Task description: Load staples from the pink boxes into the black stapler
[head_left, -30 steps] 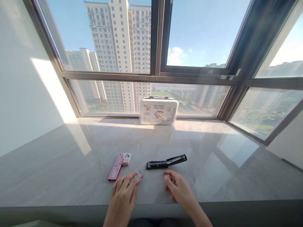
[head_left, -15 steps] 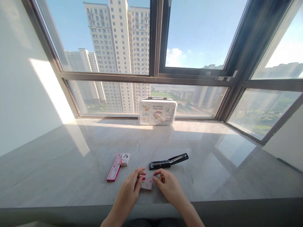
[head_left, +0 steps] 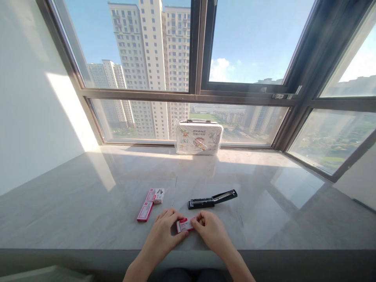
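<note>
A small red-and-white staple box point(head_left: 185, 225) is between my two hands near the front edge of the sill. My left hand point(head_left: 166, 232) has its fingers at the box's left top corner and its thumb along the near side. At the right end, my right hand point(head_left: 212, 231) pinches the box between thumb and fingers. Just beyond them lies a black stapler point(head_left: 202, 202), its upper arm swung open and the metal track showing. To the left sit two red-and-white boxes point(head_left: 145, 212) and a white box with a stapler picture point(head_left: 159, 196), placed against each other.
A plastic-wrapped white case point(head_left: 199, 139) with cartoon prints and a handle stands against the window at the back. The grey marble sill point(head_left: 249, 227) stretches to both sides. Dark window frames point(head_left: 135, 95) border it, and a white wall point(head_left: 26, 117) rises at left.
My fingers have closed in on the staple box, and it has turned so that its printed face and red edge show. The whole view has shifted slightly; the stapler and other boxes stay put.
</note>
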